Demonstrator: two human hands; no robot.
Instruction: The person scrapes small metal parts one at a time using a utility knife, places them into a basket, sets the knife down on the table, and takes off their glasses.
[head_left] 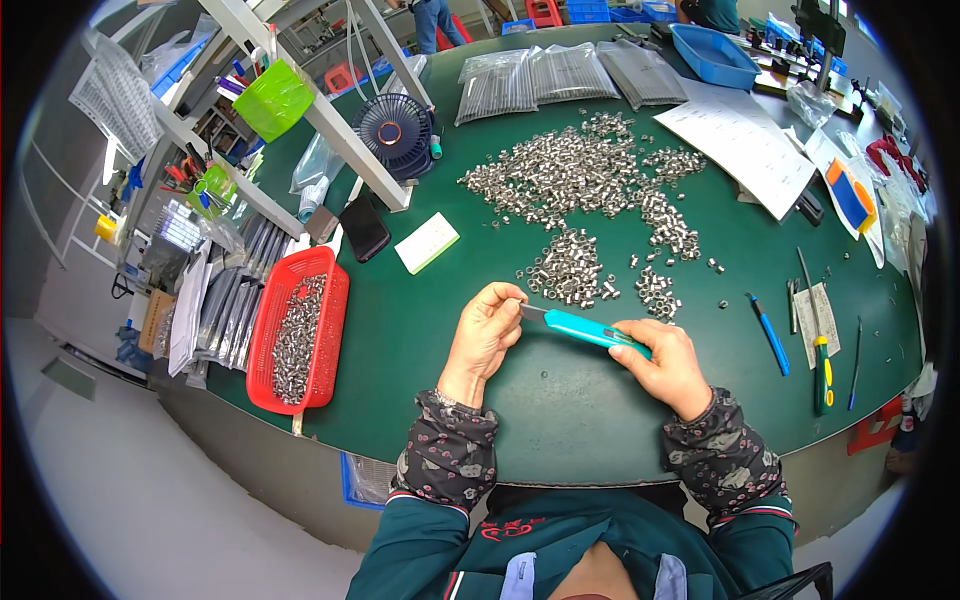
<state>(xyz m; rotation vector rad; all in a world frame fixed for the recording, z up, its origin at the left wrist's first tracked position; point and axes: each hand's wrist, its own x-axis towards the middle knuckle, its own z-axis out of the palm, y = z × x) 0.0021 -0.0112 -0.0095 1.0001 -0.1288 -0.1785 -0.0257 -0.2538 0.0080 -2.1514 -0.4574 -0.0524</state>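
Note:
A teal utility knife lies in my right hand, the fingers closed around its rear end and the thumb along its side. Its metal blade sticks out to the left and reaches my left fingertips. My left hand is pinched at the blade's tip, and whatever it holds there is hidden by the fingers. Just beyond both hands, small silver metal rings lie in a heap on the green table. A larger spread of the same rings covers the table behind it.
On the left stand a red basket of metal parts, a phone, a notepad and a fan. Bagged rods and a blue tray sit at the back. To the right lie a blue-handled tool and a yellow-green screwdriver.

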